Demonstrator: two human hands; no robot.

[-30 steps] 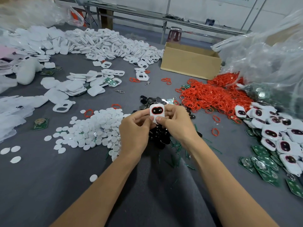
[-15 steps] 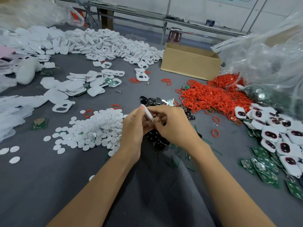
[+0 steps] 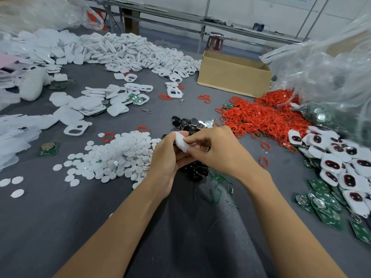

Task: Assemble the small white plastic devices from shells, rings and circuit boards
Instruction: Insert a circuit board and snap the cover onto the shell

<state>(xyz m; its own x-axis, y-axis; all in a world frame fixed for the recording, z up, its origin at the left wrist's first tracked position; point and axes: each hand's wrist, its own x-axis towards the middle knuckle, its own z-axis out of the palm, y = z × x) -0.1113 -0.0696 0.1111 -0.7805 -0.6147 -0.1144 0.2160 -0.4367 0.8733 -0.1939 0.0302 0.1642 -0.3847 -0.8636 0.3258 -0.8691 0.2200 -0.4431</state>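
Grey table (image 3: pixel 60 227): cardboard box (image 3: pixel 232 77), contents hidden; bag (image 3: pixel 331 73) perhaps holds boards (image 3: pixel 321 116).

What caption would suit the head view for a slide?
Left hand and right hand hold one white shell over a pile of black parts, between white discs and red rings.

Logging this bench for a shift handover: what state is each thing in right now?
Device: held up, plain white side showing.
Left hand: grips the device.
Right hand: pinches the device.
Box: open at the top, contents hidden.
Red rings: loose heap.
White discs: loose pile.
Finished devices: heaped, most with dark windows up.
Circuit boards: loose, lying flat.
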